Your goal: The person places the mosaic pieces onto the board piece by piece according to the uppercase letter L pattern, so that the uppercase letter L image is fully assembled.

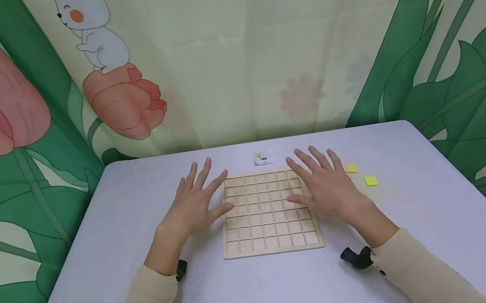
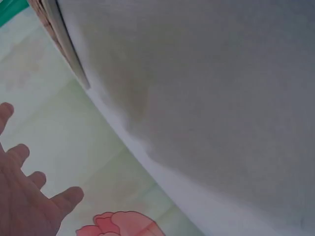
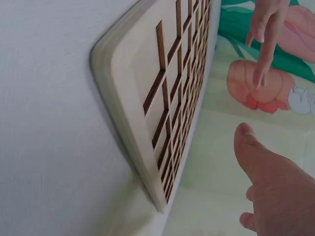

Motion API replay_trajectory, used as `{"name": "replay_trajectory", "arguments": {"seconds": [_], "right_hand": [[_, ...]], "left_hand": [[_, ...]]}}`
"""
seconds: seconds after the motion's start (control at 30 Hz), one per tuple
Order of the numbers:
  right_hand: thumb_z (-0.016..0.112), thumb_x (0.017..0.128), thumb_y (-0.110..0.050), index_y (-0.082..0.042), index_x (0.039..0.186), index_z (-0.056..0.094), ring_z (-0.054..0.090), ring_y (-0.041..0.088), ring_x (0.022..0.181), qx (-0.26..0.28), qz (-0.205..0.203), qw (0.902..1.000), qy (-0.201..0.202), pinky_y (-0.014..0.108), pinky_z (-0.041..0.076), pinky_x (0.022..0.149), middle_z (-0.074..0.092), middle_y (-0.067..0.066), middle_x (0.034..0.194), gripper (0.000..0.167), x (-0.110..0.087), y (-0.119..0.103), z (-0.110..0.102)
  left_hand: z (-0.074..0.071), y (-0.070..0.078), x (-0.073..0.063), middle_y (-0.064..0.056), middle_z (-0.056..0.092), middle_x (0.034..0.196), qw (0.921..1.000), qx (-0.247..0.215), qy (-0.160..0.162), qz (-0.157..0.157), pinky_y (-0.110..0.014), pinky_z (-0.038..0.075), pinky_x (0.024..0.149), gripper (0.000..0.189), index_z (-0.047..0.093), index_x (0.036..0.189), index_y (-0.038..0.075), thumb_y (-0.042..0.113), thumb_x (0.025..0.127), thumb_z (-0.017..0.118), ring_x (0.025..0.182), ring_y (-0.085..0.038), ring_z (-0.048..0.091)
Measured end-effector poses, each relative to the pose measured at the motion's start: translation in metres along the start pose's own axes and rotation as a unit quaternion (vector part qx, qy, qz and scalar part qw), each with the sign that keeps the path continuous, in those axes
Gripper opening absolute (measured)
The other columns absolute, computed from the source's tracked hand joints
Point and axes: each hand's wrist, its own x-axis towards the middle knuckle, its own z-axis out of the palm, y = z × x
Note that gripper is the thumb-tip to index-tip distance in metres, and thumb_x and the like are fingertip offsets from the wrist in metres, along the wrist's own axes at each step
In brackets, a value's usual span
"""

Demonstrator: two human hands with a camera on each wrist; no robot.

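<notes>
A square wooden grid board (image 1: pixel 272 246) with rows of shallow compartments lies flat on the white table. At its left side my left hand (image 1: pixel 196 200) has its fingers spread, the thumb and forefinger reaching over the edge; the left wrist view shows those fingers (image 2: pixel 69 197) apart and holding nothing. My right hand (image 1: pixel 326 186) is spread likewise over the board's right side, thumb above the compartments. In the right wrist view the board (image 3: pixel 118 88) appears close up, with the right hand (image 3: pixel 280 191) beside it and the other hand (image 3: pixel 268 34) beyond.
Behind the board lies a small card (image 1: pixel 263 157) printed with a grid and coloured squares. Two yellow square pieces, one nearer (image 1: pixel 371 181) and one farther (image 1: pixel 351 169), lie right of the right hand. A floral curtain (image 1: pixel 231 69) hangs behind the table (image 1: pixel 264 295).
</notes>
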Motion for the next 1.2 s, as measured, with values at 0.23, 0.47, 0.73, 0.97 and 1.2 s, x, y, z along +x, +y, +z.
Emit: {"name": "replay_trajectory", "arguments": {"seconds": [0.23, 0.47, 0.73, 0.97, 1.2], "right_hand": [[0.058, 0.094, -0.068, -0.020, 0.162, 0.031, 0.018, 0.042, 0.154, 0.008, 0.008, 0.9998, 0.018, 0.066, 0.014, 0.119, 0.030, 0.012, 0.166, 0.087, -0.003, 0.021, 0.004], [0.061, 0.094, -0.064, -0.016, 0.159, 0.040, 0.026, 0.043, 0.150, 0.008, -0.002, 0.9995, 0.029, 0.066, 0.020, 0.116, 0.038, 0.015, 0.161, 0.084, -0.014, 0.034, 0.004], [0.064, 0.094, -0.059, -0.013, 0.158, 0.040, 0.026, 0.046, 0.149, 0.008, 0.014, 0.9999, 0.005, 0.067, 0.022, 0.115, 0.040, 0.018, 0.158, 0.082, -0.025, 0.052, 0.003], [0.063, 0.096, -0.058, -0.010, 0.158, 0.039, 0.032, 0.048, 0.143, 0.042, 0.045, 0.9980, -0.015, 0.070, 0.031, 0.110, 0.042, 0.020, 0.156, 0.082, -0.030, 0.067, 0.001], [0.067, 0.096, -0.052, -0.008, 0.154, 0.045, 0.038, 0.049, 0.135, 0.074, 0.034, 0.9966, -0.013, 0.071, 0.037, 0.103, 0.049, 0.023, 0.147, 0.076, -0.032, 0.083, 0.009]], "left_hand": [[0.007, -0.010, 0.006, -0.008, 0.006, 0.174, 0.9988, -0.038, -0.025, 0.020, -0.071, 0.021, 0.119, 0.084, 0.024, 0.164, 0.033, 0.068, 0.096, 0.056, 0.158, -0.041, 0.003], [0.008, -0.015, 0.010, -0.010, 0.024, 0.170, 0.9976, -0.051, -0.035, 0.030, -0.064, 0.026, 0.120, 0.084, 0.029, 0.163, 0.028, 0.062, 0.094, 0.064, 0.157, -0.041, 0.017], [0.008, -0.023, 0.018, -0.006, 0.026, 0.170, 0.9927, -0.082, -0.089, 0.000, -0.064, 0.034, 0.116, 0.097, 0.029, 0.163, 0.033, 0.060, 0.084, 0.078, 0.155, -0.036, 0.025], [0.009, -0.034, 0.020, -0.007, 0.024, 0.170, 0.9888, -0.095, -0.114, -0.015, -0.061, 0.032, 0.118, 0.123, 0.027, 0.163, 0.033, 0.074, 0.063, 0.085, 0.156, -0.033, 0.024], [0.008, -0.037, 0.022, -0.009, 0.027, 0.169, 0.9870, -0.108, -0.119, 0.005, -0.055, 0.029, 0.122, 0.126, 0.027, 0.164, 0.031, 0.071, 0.061, 0.088, 0.154, -0.033, 0.028]]}}
